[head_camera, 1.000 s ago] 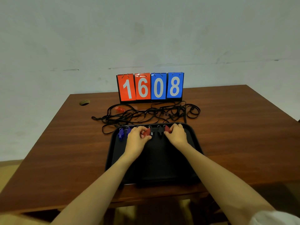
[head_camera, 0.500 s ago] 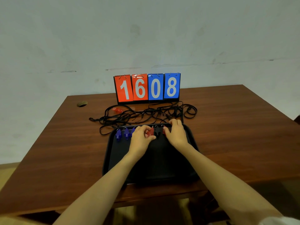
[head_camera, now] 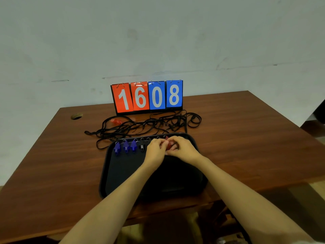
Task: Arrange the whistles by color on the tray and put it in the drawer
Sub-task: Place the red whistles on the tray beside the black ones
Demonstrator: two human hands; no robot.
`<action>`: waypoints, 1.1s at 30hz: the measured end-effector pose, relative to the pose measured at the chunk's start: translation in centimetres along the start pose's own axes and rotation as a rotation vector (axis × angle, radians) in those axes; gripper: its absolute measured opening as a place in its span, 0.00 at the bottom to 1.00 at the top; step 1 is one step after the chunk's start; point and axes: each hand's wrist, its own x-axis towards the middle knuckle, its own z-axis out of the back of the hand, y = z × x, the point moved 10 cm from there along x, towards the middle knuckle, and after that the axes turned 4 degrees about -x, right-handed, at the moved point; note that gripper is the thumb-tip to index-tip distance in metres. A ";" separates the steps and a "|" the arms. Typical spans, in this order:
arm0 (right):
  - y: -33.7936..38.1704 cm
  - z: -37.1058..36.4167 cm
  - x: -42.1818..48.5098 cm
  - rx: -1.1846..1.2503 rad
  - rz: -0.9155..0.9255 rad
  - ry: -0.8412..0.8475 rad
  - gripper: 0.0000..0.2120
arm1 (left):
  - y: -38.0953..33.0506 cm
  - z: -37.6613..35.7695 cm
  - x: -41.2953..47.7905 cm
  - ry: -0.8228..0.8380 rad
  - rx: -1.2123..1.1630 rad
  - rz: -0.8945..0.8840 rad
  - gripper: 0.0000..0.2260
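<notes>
A black tray [head_camera: 121, 173] lies on the brown table. Along its far edge stand three blue whistles [head_camera: 125, 147] in a row, then a black whistle [head_camera: 141, 146]. My left hand [head_camera: 155, 149] and my right hand [head_camera: 182, 147] meet at the tray's far right, fingers closed around a red whistle [head_camera: 169, 144] that shows only between them. More whistles there are hidden by my hands. Another red whistle [head_camera: 116, 121] lies off the tray, far left, among the black lanyards [head_camera: 146, 126].
A flip scoreboard [head_camera: 147, 96] reading 1608 stands at the back of the table [head_camera: 246, 138]. The lanyard tangle spreads between it and the tray. A round cable hole [head_camera: 76, 116] sits at the far left. The tray's near edge overhangs the table front.
Both hands have come together toward the right end of the row. The left hand carried a red whistle rightward, uncovering a third blue whistle and a black one.
</notes>
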 end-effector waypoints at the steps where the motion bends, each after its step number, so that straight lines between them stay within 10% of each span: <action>1: -0.2 0.3 0.0 -0.012 -0.005 -0.024 0.19 | -0.2 -0.4 0.0 0.014 0.012 -0.003 0.14; 9: -3.2 1.9 -0.8 -0.148 -0.119 -0.095 0.19 | -0.8 -2.8 0.0 0.182 0.098 -0.053 0.17; 20: -5.0 3.4 -0.3 -0.279 -0.249 -0.270 0.13 | 0.1 -3.0 -0.3 0.177 0.937 -0.262 0.25; 33: -4.7 2.2 2.0 -0.375 -0.278 -0.193 0.19 | 1.6 -3.7 0.2 0.290 1.068 -0.240 0.27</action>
